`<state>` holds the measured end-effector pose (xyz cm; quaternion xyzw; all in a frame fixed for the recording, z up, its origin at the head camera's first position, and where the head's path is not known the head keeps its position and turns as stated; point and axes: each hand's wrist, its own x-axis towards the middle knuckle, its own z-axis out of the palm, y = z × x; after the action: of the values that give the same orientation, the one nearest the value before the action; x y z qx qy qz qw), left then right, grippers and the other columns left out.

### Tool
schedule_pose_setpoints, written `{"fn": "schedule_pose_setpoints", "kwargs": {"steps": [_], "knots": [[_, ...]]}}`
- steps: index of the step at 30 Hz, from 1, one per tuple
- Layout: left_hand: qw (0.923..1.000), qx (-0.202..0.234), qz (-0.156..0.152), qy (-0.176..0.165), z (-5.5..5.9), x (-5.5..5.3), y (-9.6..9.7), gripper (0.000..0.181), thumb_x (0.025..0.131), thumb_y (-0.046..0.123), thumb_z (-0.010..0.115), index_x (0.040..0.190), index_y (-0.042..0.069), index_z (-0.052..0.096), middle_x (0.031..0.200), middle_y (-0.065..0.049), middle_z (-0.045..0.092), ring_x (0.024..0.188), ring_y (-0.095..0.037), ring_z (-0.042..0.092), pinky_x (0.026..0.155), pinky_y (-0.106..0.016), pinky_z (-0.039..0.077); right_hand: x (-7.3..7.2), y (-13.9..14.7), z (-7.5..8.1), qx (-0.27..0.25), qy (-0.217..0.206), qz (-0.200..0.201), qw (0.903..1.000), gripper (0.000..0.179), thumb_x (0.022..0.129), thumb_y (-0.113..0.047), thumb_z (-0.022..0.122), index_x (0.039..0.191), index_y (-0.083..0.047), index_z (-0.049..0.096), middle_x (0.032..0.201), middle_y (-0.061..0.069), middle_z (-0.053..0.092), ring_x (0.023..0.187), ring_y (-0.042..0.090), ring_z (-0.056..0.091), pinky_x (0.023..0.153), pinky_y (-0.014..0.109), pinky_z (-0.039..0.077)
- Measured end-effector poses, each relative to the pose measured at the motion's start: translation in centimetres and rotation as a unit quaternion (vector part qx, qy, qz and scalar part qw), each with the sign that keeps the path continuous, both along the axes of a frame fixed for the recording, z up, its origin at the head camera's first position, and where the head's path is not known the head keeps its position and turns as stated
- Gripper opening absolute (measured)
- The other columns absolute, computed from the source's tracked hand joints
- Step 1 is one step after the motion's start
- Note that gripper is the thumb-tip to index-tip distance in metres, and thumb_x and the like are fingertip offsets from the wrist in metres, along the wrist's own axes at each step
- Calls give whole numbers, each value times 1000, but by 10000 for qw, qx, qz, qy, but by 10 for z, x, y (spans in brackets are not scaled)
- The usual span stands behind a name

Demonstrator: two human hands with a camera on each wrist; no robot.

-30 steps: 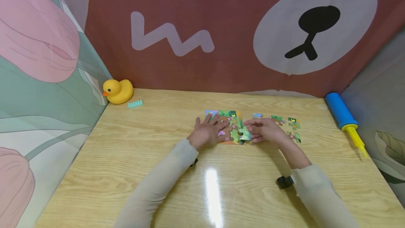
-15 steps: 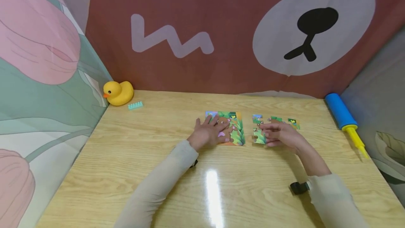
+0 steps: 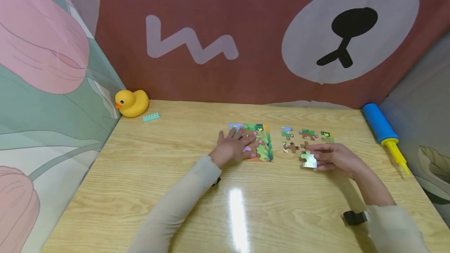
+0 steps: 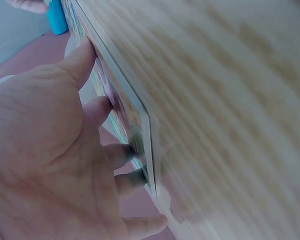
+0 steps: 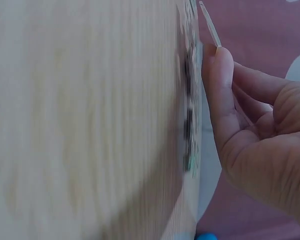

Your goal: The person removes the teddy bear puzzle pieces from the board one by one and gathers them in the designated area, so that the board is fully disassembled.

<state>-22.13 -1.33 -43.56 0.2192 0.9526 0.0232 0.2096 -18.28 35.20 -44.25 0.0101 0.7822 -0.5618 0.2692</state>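
Observation:
My left hand (image 3: 230, 149) lies with spread fingers on a square picture card (image 3: 266, 143) showing a brown bear among green leaves. In the left wrist view its fingertips press on the card (image 4: 121, 80), which is thin and flat on the table. Between thumb and fingers, my right hand (image 3: 339, 160) pinches a jigsaw piece (image 3: 309, 159), whose face shines with glare. The right wrist view shows this jigsaw piece (image 5: 210, 25) edge-on, tilted and raised off the table. Several loose pieces lie around it, among them a brown piece (image 3: 291, 147) and a green-brown piece (image 3: 308, 134); my right hand partly hides others.
A blue and yellow pump (image 3: 381, 126) lies at the table's right edge. On the far left sit a yellow rubber duck (image 3: 131, 103) and a mint toy brick (image 3: 151, 117). Printed cloth walls (image 3: 260, 77) stand behind and beside the wooden table (image 3: 190, 128).
My right hand has carried the jigsaw piece rightward, from over the card's lower right corner to beside the loose pieces. My left hand has stayed in place on the card.

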Motion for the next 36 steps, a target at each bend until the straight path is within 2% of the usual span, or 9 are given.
{"fn": "schedule_pose_setpoints", "kwargs": {"steps": [6,9,18,27,32,36], "knots": [[10000,-57,12,-62,-3,-2,3,71,100,67,37,160,50,3,173,1,-2,160,-29,-2,125,-66,7,12,21,-1,113,-115,-69,9998,51,106,-16,52,151,6,41,113,-17,67,90,12,69,85,34,62],[9999,-12,35,-130,-3,-3,2,72,99,68,37,160,49,3,173,1,-3,160,-29,-4,125,-66,5,19,32,-2,117,-103,-108,9998,51,106,-17,53,151,4,43,112,-19,67,88,12,69,84,34,62],[9998,-64,109,-179,-2,-4,3,73,99,69,38,160,49,3,173,2,-3,160,-28,-5,124,-67,4,26,52,-4,24,-135,-214,9997,37,106,-17,54,142,-14,60,113,-20,67,85,12,68,81,33,63],[9995,-40,185,-257,-1,-5,4,74,98,69,40,160,50,3,173,3,-3,160,-27,-5,125,-66,2,30,58,-7,306,-249,-276,9988,45,106,-18,54,148,0,49,110,-23,66,92,9,69,82,32,62],[9997,-36,149,-200,-1,-5,4,73,99,68,41,160,50,3,173,-1,-1,160,-30,-2,124,-67,3,32,57,-9,566,-64,-337,9978,50,107,-17,52,149,8,43,108,-27,66,88,10,68,80,32,63],[9998,11,116,-134,0,-4,4,71,100,64,43,160,49,7,173,-2,1,160,-31,2,124,-67,5,35,57,-6,834,147,-424,9955,52,108,-18,47,150,12,37,110,-20,69,85,10,70,78,34,63]]}}
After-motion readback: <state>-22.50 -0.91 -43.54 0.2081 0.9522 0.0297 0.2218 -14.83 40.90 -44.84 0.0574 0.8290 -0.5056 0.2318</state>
